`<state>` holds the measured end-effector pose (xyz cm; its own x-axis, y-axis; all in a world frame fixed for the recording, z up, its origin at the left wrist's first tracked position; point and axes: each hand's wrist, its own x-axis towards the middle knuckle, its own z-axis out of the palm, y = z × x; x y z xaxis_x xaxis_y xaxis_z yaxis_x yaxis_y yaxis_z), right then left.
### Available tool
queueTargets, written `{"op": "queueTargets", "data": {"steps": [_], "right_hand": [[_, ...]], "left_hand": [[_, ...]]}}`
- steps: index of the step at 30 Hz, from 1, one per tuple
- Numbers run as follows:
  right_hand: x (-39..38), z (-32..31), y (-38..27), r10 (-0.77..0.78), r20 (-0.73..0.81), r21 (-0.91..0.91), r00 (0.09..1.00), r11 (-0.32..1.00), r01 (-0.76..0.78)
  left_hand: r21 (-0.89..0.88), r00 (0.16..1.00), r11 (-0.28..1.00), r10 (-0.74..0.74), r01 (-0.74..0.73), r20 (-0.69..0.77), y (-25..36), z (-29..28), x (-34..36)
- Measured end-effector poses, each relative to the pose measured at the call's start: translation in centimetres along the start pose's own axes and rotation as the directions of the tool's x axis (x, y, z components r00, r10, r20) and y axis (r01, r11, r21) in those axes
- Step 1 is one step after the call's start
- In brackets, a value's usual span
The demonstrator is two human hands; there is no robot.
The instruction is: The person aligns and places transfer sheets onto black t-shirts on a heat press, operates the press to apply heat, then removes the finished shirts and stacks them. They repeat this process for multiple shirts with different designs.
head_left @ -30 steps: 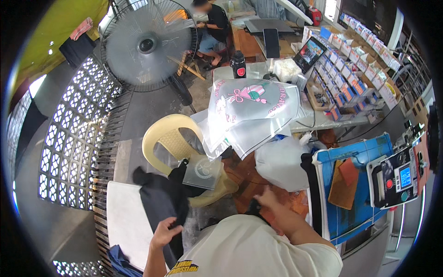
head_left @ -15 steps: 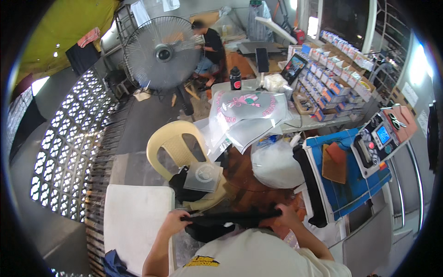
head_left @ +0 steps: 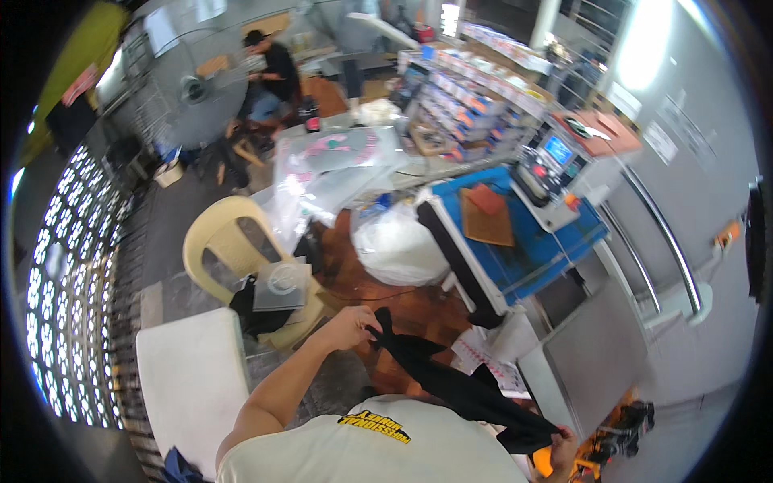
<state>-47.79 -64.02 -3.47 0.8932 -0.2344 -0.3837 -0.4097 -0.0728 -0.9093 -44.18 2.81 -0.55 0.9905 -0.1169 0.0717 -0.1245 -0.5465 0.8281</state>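
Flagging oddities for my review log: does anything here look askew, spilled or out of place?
Little stands out. The black cloth garment hangs twisted between the left hand and right hand. More dark cloth and clear plastic sheets lie heaped on the cream plastic chair.

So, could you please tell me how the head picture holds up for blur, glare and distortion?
Head view: strong fisheye bending, with a black rim at the corners; glare blows out the window at upper right; the fan and far background look smeared; the black garment between left hand and right hand is fairly sharp.
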Motion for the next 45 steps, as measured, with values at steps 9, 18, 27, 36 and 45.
{"op": "queueTargets", "data": {"steps": [9, 18, 27, 36, 45], "right_hand": [[5.9, -22.4, -19.9, -0.423, -0.423, -0.214, 0.802, 0.906, 0.365], [28.5, -35.0, -26.1, -0.406, -0.631, -0.74, 0.661, 0.57, -0.357], [38.8, -32.8, -15.7, 0.041, -0.857, -0.089, 0.514, 0.97, -0.225], [35.1, -20.0, -12.1, -0.389, -0.293, -0.895, 0.874, 0.433, -0.107], [38.6, -27.1, -2.1, 0.367, -0.352, 0.599, 0.861, 0.795, -0.093]], "left_hand": [[-0.135, 0.954, 0.949, 0.266, -0.284, -0.137, 26.1, 11.8, 28.7], [0.471, 0.977, 0.862, 0.211, -0.19, 0.008, 36.9, 32.6, 61.9], [-0.465, 0.978, 0.866, -0.11, 0.182, 0.179, 26.5, 49.1, 67.8], [0.4, 0.688, 0.571, 0.673, -0.717, 0.271, 24.2, 52.1, 55.4], [-0.037, 1.0, 0.999, -0.013, 0.014, 0.017, 17.8, 45.9, 48.7]]}}
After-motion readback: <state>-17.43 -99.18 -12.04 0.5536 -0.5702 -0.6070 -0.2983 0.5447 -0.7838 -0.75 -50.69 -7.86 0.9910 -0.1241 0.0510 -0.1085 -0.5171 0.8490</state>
